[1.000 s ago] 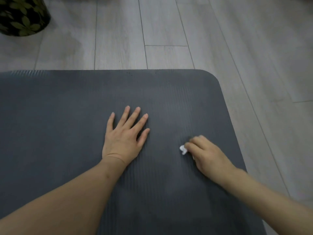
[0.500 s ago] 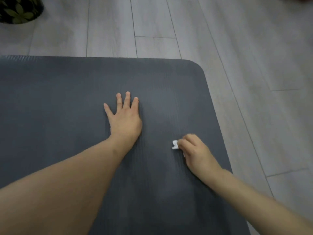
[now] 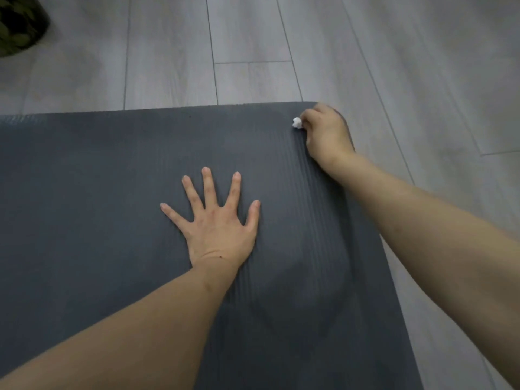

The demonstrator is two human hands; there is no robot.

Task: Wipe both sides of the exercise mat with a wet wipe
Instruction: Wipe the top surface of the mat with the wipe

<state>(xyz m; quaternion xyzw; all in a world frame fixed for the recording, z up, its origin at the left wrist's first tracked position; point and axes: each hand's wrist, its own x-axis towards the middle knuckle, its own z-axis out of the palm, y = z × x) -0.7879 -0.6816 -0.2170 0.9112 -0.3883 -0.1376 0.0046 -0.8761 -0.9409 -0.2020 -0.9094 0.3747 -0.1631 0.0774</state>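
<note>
White wet wipe (image 3: 297, 122) bunched in right hand's (image 3: 326, 133) curled grip.

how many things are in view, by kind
hands: 2, left hand flat on the mat, right hand gripping the wipe
exercise mat: 1
wet wipe: 1
leaf-patterned object: 1
total: 5
</note>
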